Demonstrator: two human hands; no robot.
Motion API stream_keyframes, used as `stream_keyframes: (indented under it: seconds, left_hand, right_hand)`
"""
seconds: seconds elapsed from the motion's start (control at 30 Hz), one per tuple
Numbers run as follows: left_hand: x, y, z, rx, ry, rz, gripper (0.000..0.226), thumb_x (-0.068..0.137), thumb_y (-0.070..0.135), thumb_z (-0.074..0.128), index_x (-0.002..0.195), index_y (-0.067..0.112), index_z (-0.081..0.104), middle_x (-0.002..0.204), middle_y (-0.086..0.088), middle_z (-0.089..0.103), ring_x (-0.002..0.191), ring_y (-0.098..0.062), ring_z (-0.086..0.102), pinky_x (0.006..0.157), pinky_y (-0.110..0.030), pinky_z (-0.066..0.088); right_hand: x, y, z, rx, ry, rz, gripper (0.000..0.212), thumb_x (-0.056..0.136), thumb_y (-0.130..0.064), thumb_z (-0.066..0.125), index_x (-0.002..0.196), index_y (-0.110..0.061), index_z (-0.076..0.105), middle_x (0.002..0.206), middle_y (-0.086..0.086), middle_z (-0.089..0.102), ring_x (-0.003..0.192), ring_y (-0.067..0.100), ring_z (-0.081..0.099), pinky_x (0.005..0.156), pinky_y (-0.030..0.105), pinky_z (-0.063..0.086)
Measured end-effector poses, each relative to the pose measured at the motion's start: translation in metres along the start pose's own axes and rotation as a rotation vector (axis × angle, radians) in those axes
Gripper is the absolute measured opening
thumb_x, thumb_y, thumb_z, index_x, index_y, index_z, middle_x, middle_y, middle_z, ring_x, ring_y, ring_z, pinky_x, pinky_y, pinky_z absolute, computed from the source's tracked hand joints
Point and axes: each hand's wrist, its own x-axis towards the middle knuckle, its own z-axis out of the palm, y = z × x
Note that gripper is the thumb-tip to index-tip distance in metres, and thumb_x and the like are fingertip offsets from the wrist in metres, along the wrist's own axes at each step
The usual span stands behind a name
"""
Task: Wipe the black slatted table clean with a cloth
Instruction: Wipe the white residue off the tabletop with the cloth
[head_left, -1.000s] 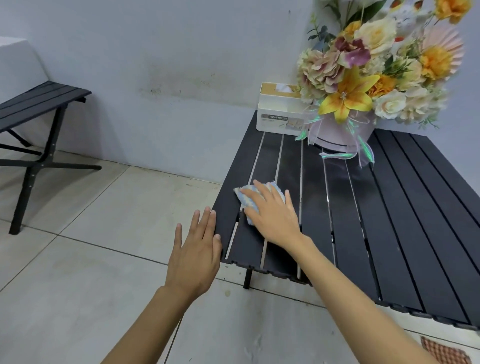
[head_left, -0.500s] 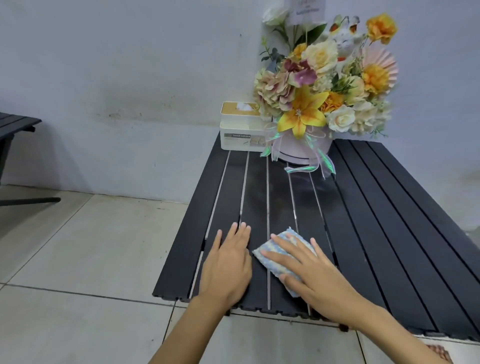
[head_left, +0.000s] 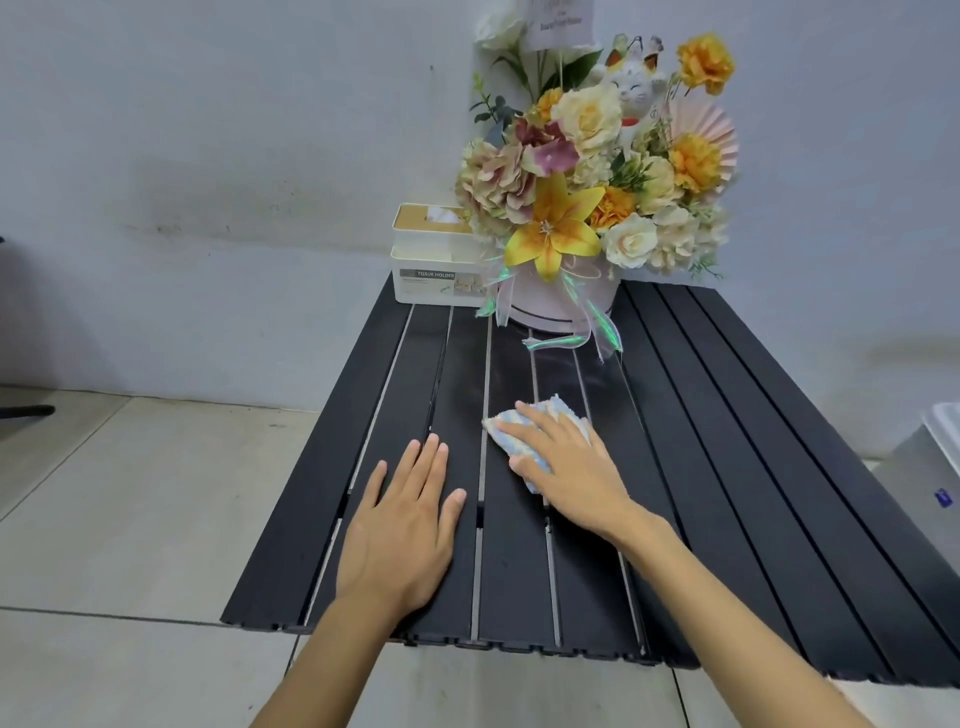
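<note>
The black slatted table (head_left: 727, 467) runs from the wall toward me. A small blue-and-white cloth (head_left: 558, 415) lies on its middle slats. My right hand (head_left: 566, 467) presses flat on the cloth, fingers spread and pointing left, covering most of it. My left hand (head_left: 405, 525) rests palm down on the bare slats just left of the cloth, fingers apart, holding nothing.
A flower arrangement in a pink round box (head_left: 561, 306) stands at the table's far end, its ribbons trailing onto the slats. A white tissue holder (head_left: 431, 270) sits beside it at the far left corner. Tiled floor (head_left: 130, 519) lies left; a grey-white object (head_left: 930, 467) is at right.
My left hand came from off the table's left edge and now lies flat on the slats. My right hand has slid the cloth rightward across the slats. The view has swung right.
</note>
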Motion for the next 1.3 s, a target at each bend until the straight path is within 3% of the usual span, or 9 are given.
stream_keyframes:
  seconds: [0.1, 0.27, 0.47, 0.6, 0.77, 0.87, 1.0, 1.13, 1.3]
  left_hand:
    - [0.000, -0.001, 0.001, -0.016, 0.009, 0.009, 0.096, 0.059, 0.057, -0.046, 0.142, 0.022, -0.013, 0.152, 0.014, -0.012, 0.133, 0.002, -0.022, 0.108, -0.024, -0.017]
    - [0.000, -0.002, 0.005, -0.028, 0.038, 0.015, 0.093, 0.067, 0.060, -0.039, 0.144, 0.021, -0.003, 0.152, 0.014, -0.004, 0.135, 0.000, -0.015, 0.108, -0.023, -0.015]
    - [0.001, -0.002, 0.006, -0.021, 0.057, 0.011, 0.094, 0.069, 0.059, -0.038, 0.148, 0.023, 0.001, 0.154, 0.014, -0.004, 0.135, 0.001, -0.015, 0.112, -0.027, -0.008]
    - [0.001, 0.000, 0.000, -0.005, 0.043, 0.000, 0.081, 0.074, 0.051, -0.023, 0.148, 0.025, -0.004, 0.155, 0.014, -0.007, 0.133, 0.002, -0.020, 0.111, -0.026, -0.010]
    - [0.000, -0.002, 0.002, 0.004, 0.049, 0.008, 0.080, 0.075, 0.050, -0.022, 0.148, 0.025, -0.002, 0.154, 0.015, -0.007, 0.134, 0.002, -0.018, 0.111, -0.026, -0.010]
    - [0.001, -0.003, 0.006, -0.036, 0.063, 0.009, 0.082, 0.080, 0.057, -0.020, 0.148, 0.022, 0.009, 0.154, 0.013, 0.004, 0.137, 0.000, -0.008, 0.113, -0.026, -0.006]
    - [0.000, -0.004, 0.007, -0.012, 0.066, 0.013, 0.094, 0.070, 0.059, -0.036, 0.147, 0.022, 0.003, 0.152, 0.015, -0.003, 0.136, 0.000, -0.014, 0.110, -0.024, -0.012]
    - [0.001, -0.002, 0.003, -0.003, 0.060, 0.009, 0.081, 0.073, 0.051, -0.023, 0.147, 0.024, -0.004, 0.152, 0.015, -0.010, 0.134, 0.001, -0.019, 0.111, -0.026, -0.011]
    - [0.001, -0.003, 0.006, -0.030, 0.068, 0.011, 0.076, 0.078, 0.052, -0.016, 0.146, 0.023, 0.003, 0.153, 0.014, -0.001, 0.136, 0.000, -0.011, 0.113, -0.028, -0.006]
  right_hand:
    - [-0.068, -0.012, 0.000, 0.007, -0.073, -0.214, 0.043, 0.089, -0.053, 0.022, 0.129, -0.068, 0.019, 0.145, -0.039, 0.008, 0.137, -0.013, -0.006, 0.115, 0.030, -0.011]
    - [-0.097, -0.005, -0.019, -0.025, -0.234, -0.310, 0.039, 0.096, -0.050, 0.025, 0.132, -0.064, 0.024, 0.147, -0.040, 0.001, 0.138, -0.013, -0.011, 0.111, 0.021, -0.016]
    - [0.020, 0.047, -0.022, -0.066, -0.010, 0.022, 0.040, 0.098, -0.039, 0.029, 0.134, -0.055, 0.030, 0.151, -0.022, 0.021, 0.143, 0.005, 0.008, 0.115, 0.046, 0.005]
    - [0.054, 0.045, -0.009, -0.084, 0.055, 0.194, 0.044, 0.097, -0.034, 0.028, 0.139, -0.045, 0.030, 0.155, -0.012, 0.018, 0.145, 0.015, 0.009, 0.116, 0.047, 0.001]
    - [-0.001, 0.019, -0.005, -0.065, 0.057, 0.085, 0.065, 0.076, -0.055, 0.004, 0.135, -0.052, 0.031, 0.152, -0.021, 0.020, 0.143, 0.008, 0.010, 0.117, 0.041, -0.001]
    - [-0.072, 0.000, 0.001, -0.006, -0.018, -0.102, 0.050, 0.085, -0.054, 0.008, 0.133, -0.062, 0.022, 0.149, -0.032, 0.012, 0.139, -0.010, -0.004, 0.115, 0.028, -0.010]
    - [-0.104, 0.001, -0.012, -0.014, -0.133, -0.178, 0.046, 0.087, -0.053, 0.013, 0.131, -0.063, 0.024, 0.148, -0.038, 0.004, 0.138, -0.011, -0.011, 0.113, 0.022, -0.013]
    - [-0.045, 0.019, -0.020, -0.040, -0.092, -0.136, 0.037, 0.094, -0.048, 0.019, 0.124, -0.070, 0.017, 0.143, -0.038, 0.011, 0.136, -0.015, -0.004, 0.115, 0.033, -0.003]
    - [0.043, 0.044, -0.020, -0.065, 0.030, 0.213, 0.044, 0.098, -0.033, 0.030, 0.140, -0.045, 0.027, 0.156, -0.010, 0.014, 0.145, 0.015, 0.004, 0.115, 0.046, 0.001]
